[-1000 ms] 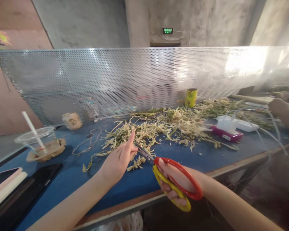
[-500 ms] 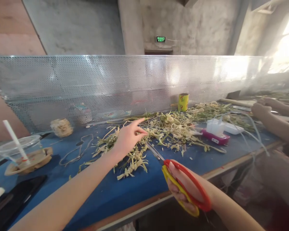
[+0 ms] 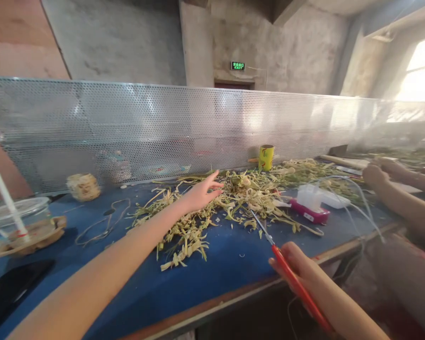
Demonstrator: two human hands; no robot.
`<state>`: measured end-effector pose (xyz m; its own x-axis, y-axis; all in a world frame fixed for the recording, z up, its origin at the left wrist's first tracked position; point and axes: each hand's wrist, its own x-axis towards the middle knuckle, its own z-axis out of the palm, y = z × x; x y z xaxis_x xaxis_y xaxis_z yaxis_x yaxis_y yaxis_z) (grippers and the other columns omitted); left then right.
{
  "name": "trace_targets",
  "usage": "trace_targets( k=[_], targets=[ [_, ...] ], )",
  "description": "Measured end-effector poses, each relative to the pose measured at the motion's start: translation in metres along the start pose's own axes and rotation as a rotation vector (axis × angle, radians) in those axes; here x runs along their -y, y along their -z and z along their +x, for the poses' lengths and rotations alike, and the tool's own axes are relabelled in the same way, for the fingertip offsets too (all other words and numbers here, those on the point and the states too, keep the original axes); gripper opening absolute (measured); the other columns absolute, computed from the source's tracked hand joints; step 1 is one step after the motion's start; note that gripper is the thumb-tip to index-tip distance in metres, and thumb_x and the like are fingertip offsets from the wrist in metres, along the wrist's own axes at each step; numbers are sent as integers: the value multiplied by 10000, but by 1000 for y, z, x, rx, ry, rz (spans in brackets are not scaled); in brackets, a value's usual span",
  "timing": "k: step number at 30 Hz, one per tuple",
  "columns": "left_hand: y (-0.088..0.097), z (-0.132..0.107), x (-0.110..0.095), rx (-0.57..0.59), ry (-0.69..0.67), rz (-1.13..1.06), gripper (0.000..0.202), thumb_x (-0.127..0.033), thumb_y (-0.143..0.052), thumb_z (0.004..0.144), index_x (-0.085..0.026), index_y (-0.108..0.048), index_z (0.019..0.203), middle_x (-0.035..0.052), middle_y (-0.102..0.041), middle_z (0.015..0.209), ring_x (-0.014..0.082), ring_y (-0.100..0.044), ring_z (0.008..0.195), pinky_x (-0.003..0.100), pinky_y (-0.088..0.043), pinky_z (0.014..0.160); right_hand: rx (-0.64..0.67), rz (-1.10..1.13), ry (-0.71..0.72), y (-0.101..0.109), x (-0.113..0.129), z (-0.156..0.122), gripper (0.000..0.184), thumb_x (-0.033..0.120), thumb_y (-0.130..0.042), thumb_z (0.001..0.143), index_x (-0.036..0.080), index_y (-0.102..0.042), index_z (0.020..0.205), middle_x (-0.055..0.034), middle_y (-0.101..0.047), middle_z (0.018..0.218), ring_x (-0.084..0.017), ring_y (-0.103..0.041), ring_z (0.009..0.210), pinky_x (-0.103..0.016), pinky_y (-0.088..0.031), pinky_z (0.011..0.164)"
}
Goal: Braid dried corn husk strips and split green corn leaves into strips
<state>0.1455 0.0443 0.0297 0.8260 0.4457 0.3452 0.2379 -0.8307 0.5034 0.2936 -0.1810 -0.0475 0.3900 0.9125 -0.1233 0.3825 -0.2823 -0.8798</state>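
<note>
Head view: cup [image 3: 32, 221] seen lower left; plant scraps [image 3: 248, 188] heaped mid-frame, backed by yellow can [image 3: 266, 158]; purple block [image 3: 306, 211] right. Left hand [image 3: 202, 193] splayed at scraps, contact unclear; red-handled scissors [image 3: 286, 269] gripped in right hand [image 3: 299, 263], lower right.

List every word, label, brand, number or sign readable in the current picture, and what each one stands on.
"EXIT": on the small dark rectangular sign with green lettering on the grey wall; the characters above it are too blurred to quote surely.
Yellow cylindrical can: printed marks, too blurred to read.
Clear plastic cup with a white straw: red marks, unreadable.
I can read no brand or number.
</note>
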Motion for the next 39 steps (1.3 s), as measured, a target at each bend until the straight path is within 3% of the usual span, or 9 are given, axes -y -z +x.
trace_targets(
  k=[4,8,13,18,20,24,29,33,39],
  targets=[
    [24,-83,12,-1,51,238,674,-379,-495,783,-232,-160,1349,56,-662,959,240,-546,1005,426,-381,861,-185,-605,40,-14,27,21,287,439,-519,669,227,-328,706,-6,-535,621,-180,-518,544,-268,-303,507],
    [21,-129,13,50,-51,404,639,-202,-409,829,-257,-58,1361,65,-652,992,165,-594,755,421,-370,856,-167,-807,27,-30,59,43,188,357,-452,730,199,-396,816,-88,-615,785,-259,-605,717,-286,-335,532],
    [6,-128,19,113,-109,434,758,-158,-465,804,-279,45,1350,82,-596,1120,214,-516,1024,506,-254,918,-211,-842,41,-47,72,63,215,308,-445,751,151,-421,895,-131,-630,830,-264,-615,776,-288,-364,559],
    [-3,-127,24,70,-143,449,748,-63,-426,789,-289,15,1349,33,-651,968,198,-548,972,505,-305,892,-262,-802,73,-54,67,61,217,358,-455,749,186,-404,871,-89,-618,779,-225,-608,705,-264,-343,527],
    [1,-130,25,-25,-109,310,709,-82,-410,801,-278,-13,1355,45,-647,965,190,-570,937,458,-379,858,-294,-739,100,-56,65,59,200,367,-462,736,208,-384,829,-47,-590,712,-203,-585,645,-255,-327,512],
    [15,-134,26,-335,67,-282,779,-193,-492,791,-223,36,1363,108,-632,988,189,-617,815,364,-514,689,-302,-501,260,-60,65,56,233,371,-491,706,224,-318,757,23,-479,616,-148,-484,560,-244,-328,528],
    [20,-135,28,-443,234,-722,861,-208,-557,762,-207,62,1360,168,-570,1095,200,-619,806,319,-544,578,68,-116,494,-61,77,39,269,396,-493,751,218,-291,764,50,-366,667,-91,-351,574,-220,-339,557],
    [18,-133,25,-376,194,-724,947,-201,-513,805,-302,304,1273,206,-410,1284,215,-620,838,307,-536,525,380,5,431,-52,85,23,296,459,-464,781,210,-304,755,56,-324,672,-72,-303,565,-195,-323,527],
    [17,-111,18,-243,62,-626,1002,-133,-504,802,-417,379,1181,173,-283,1376,178,-640,738,271,-515,452,460,38,245,-31,78,14,376,544,-505,723,210,-349,793,54,-349,699,-49,-268,525,-155,-278,436]
  ],
)
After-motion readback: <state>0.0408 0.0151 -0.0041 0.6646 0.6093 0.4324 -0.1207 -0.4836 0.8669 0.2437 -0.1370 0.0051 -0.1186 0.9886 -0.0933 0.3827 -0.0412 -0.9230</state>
